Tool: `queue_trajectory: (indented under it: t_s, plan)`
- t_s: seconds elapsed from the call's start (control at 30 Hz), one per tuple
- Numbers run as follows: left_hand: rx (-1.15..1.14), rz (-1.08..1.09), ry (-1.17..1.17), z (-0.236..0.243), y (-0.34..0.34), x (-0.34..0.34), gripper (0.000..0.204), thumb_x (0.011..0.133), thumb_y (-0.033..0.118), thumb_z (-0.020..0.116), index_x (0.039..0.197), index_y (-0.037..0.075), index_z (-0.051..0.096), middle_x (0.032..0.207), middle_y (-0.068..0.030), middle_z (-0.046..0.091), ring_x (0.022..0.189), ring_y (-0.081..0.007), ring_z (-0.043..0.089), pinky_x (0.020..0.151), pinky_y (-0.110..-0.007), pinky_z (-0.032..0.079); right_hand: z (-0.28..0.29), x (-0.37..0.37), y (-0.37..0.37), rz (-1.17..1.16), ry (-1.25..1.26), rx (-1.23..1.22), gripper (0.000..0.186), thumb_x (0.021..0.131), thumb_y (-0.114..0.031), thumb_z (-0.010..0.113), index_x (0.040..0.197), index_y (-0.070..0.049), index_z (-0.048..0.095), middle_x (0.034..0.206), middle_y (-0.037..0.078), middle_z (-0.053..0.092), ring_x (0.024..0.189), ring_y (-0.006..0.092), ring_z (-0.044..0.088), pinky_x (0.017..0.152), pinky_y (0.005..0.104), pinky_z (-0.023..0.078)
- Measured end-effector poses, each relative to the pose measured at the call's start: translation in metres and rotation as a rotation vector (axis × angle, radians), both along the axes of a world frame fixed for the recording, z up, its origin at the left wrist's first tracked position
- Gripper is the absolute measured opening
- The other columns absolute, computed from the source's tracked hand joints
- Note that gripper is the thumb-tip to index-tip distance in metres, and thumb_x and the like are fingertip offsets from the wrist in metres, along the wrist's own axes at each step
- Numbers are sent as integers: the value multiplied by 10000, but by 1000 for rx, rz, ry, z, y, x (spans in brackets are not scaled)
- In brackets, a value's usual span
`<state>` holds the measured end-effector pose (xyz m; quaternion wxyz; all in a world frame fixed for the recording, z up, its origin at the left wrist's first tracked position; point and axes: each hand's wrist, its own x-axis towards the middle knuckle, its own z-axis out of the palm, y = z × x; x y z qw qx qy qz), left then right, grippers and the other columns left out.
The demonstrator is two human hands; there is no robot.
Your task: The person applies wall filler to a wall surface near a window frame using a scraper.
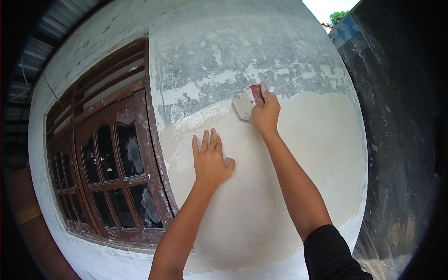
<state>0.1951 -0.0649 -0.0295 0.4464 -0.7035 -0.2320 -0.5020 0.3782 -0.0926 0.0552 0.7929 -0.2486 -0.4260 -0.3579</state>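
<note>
**Cream plaster (317, 140) on a worn grey wall (210, 51), with two bare hands before it**

At far left, ridged metal sheeting (60, 23) hangs overhead. Next comes a brown wooden window (85, 183), its frame scuffed and smeared with white, its panes dark; two panes carry cloudy pale smudges. Right of the window, the smooth plaster covers the lower wall, ending in an uneven upper edge below patchy grey and white. The person's left hand (213, 161) is over the plaster, empty and open, fingers straight and pointing up, thumb out to the right; whether the palm presses on the surface cannot be told. Higher and further right, at the plaster's upper edge, is a flat scraper (243, 103), pale and smeared, with a red part. The right hand (267, 114) grips it from the right, fingers closed around it. A black sleeve (332, 254) covers that arm's upper part. Beyond stands a dark, streaked wall (396, 116) at far right.
</note>
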Motion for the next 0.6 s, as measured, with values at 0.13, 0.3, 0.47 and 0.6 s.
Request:
queue_trajectory:
  t_s: [0.13, 0.3, 0.47, 0.6]
  plan:
    - [-27, 7, -27, -2, -5, 8, 701, 687, 230, 597, 1299, -97, 500, 1422, -225, 451, 1373, -349, 346, 1160, -541, 110, 1, -4, 1, -20, -192, -232, 517, 788, 83, 490, 1299, 33, 547, 958, 210, 593, 914, 356, 593, 842, 391, 465]
    - [-34, -57, -58, -13, -23, 15, 633, 705, 189, 583, 1300, -18, 521, 1424, -192, 454, 1373, -357, 333, 1148, -556, 110, -17, 30, -20, 0, 116, 91, 455, 799, 85, 490, 1248, 55, 551, 1013, 224, 607, 956, 373, 593, 860, 399, 459]
    - [-50, -214, -10, -48, -44, 44, 494, 686, 114, 582, 1173, 33, 589, 1306, -116, 558, 1272, -343, 427, 1104, -549, 187, -56, 59, -40, 398, 130, -169, 331, 821, 46, 499, 1148, 47, 555, 1077, 216, 614, 962, 322, 618, 850, 375, 474]
    - [-89, -271, 46, -76, -57, 72, 462, 667, 61, 584, 1128, 52, 603, 1238, -93, 602, 1219, -332, 472, 1060, -510, 272, -90, 88, -53, 640, 238, -317, 297, 831, 33, 485, 1123, 29, 535, 1062, 166, 626, 922, 231, 623, 832, 325, 477]
